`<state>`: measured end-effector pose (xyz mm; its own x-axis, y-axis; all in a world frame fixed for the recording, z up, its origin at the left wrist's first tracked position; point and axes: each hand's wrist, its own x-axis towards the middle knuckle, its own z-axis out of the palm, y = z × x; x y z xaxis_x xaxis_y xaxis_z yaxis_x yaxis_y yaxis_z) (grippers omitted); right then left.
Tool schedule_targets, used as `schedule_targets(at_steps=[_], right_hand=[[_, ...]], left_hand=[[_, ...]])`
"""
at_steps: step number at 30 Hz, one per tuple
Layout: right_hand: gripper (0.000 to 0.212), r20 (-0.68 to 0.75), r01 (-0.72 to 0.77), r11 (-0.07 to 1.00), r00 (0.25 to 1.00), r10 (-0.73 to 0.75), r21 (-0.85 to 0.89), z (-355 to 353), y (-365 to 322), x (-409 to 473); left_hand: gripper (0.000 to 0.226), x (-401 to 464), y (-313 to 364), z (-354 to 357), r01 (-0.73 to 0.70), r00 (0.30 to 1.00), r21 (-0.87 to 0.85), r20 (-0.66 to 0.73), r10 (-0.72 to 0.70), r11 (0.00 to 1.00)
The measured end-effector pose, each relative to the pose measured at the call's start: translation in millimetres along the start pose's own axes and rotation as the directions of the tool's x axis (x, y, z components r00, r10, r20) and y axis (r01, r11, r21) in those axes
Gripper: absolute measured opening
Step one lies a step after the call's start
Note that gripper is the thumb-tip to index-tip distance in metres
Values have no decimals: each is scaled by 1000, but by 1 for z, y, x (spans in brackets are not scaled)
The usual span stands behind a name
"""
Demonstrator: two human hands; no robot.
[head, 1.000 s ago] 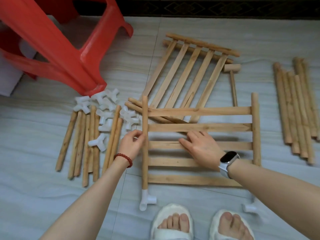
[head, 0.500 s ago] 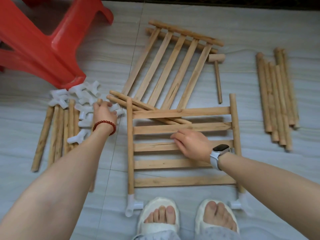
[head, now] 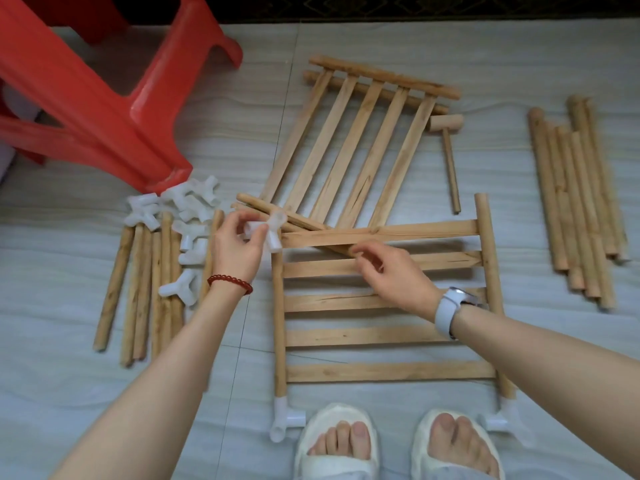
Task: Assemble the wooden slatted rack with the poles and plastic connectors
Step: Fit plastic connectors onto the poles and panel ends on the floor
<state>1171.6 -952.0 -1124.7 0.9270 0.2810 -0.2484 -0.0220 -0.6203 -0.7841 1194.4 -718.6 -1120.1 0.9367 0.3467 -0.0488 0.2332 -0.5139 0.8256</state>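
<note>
A wooden slatted panel point(head: 381, 336) lies flat on the floor before my feet, with white plastic connectors on its near corners, one at the left point(head: 284, 419) and one at the right point(head: 506, 415). My left hand point(head: 239, 249) pinches a white three-way connector point(head: 270, 233) just above the far end of the panel's left pole. My right hand point(head: 391, 271) hovers over the upper slats with fingers loosely curled, holding nothing. A second slatted panel point(head: 360, 147) lies farther off, partly under the first.
Loose white connectors point(head: 183, 216) and short poles point(head: 142, 292) lie at the left. Longer poles point(head: 575, 202) are stacked at the right. A small wooden mallet point(head: 448, 147) rests beside the far panel. A red plastic stool point(head: 86, 91) stands at upper left.
My left hand reached to the connector pile, took one connector and brought it to the panel's far left corner. My right hand lifted off the slats.
</note>
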Motion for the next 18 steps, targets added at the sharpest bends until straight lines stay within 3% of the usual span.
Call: schedule_targets(at_steps=[2,4,7,10,13,15,17,18], right_hand=[[24,70,-132,930,991,115,343,-1,-16,8],[20,138,-198,834,979,148,514,-3,-25,15],[8,156,-224,843,973,169,489,-5,-28,23],[12,93,-251,858,968,234,449,-7,-15,24],[10,-7,-281,851,948,317,444,-15,-2,33],[15,-12,-311,825,933,359,472,-18,0,42],[14,6,-313,820,935,354,479,-18,-4,52],[13,11,-300,822,941,337,484,-17,-9,57]], left_hand=[[32,-9,14,7,23,991,-124,130,-7,992],[42,-20,23,19,53,969,-155,246,-13,987],[48,-31,32,35,56,953,-172,304,-1,984],[45,-30,39,41,62,952,-237,307,14,970],[37,-18,28,44,-89,989,18,119,86,996],[45,-10,16,44,77,996,177,26,-83,981],[50,-7,7,44,304,945,114,93,-315,946],[50,-8,5,45,337,927,67,153,-343,939]])
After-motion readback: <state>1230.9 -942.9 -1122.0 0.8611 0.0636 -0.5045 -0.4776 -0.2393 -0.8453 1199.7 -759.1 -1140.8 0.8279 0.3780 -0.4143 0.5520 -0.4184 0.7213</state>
